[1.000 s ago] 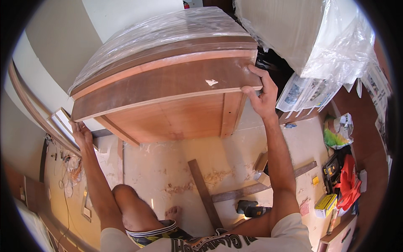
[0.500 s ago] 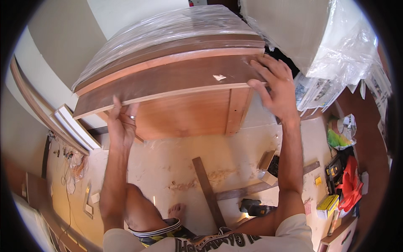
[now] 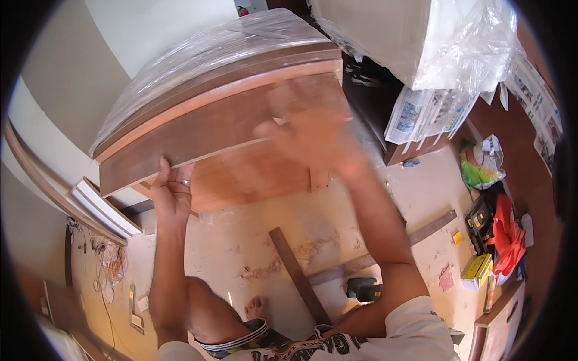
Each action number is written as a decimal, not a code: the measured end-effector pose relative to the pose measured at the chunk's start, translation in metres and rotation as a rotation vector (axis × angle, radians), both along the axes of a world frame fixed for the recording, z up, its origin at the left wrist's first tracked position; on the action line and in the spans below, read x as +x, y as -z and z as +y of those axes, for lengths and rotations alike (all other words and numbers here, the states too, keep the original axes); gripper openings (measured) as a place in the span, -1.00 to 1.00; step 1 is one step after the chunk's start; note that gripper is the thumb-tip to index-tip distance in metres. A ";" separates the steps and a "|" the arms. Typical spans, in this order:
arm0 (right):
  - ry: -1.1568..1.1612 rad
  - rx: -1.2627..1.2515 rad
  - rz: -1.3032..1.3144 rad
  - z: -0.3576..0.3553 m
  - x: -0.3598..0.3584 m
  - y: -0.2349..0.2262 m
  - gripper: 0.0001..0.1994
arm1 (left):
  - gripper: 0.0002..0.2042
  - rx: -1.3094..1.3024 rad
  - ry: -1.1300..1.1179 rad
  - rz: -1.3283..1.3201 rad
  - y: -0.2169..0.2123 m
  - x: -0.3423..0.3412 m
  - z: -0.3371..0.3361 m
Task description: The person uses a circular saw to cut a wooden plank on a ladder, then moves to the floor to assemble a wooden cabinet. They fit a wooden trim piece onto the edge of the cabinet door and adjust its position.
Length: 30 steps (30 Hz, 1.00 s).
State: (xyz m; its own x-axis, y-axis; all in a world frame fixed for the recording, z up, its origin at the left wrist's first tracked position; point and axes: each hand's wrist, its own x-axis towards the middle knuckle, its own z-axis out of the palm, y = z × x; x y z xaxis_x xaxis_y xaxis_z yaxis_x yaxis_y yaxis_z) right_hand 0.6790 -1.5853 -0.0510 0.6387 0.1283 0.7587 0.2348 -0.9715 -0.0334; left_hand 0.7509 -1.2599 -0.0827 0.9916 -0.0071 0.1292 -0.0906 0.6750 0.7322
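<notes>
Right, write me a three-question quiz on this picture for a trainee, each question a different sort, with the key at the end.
1. True or false: the left hand grips the near edge of the brown board, thumb on its face and fingers under it.
2. What covers the top of the wooden furniture?
A) newspaper
B) clear plastic wrap
C) a bedsheet
3. Fill in the blank: the small box beside the red bag is mostly ____ in colour.

Key: 1. True. 2. B. 3. yellow.
</notes>
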 end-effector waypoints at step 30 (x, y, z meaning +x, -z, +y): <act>-0.178 0.532 -0.417 -0.070 0.008 0.017 -0.58 | -0.37 0.034 -0.075 -0.290 -0.063 -0.012 0.024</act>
State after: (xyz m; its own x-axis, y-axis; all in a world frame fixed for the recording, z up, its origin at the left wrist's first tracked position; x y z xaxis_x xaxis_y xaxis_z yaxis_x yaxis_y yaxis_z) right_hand 0.6870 -1.6556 -0.0683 0.2845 -0.2532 0.9246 0.4857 -0.7935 -0.3667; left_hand 0.7393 -1.2356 -0.0195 0.9112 0.0554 0.4081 -0.3478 0.6343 0.6904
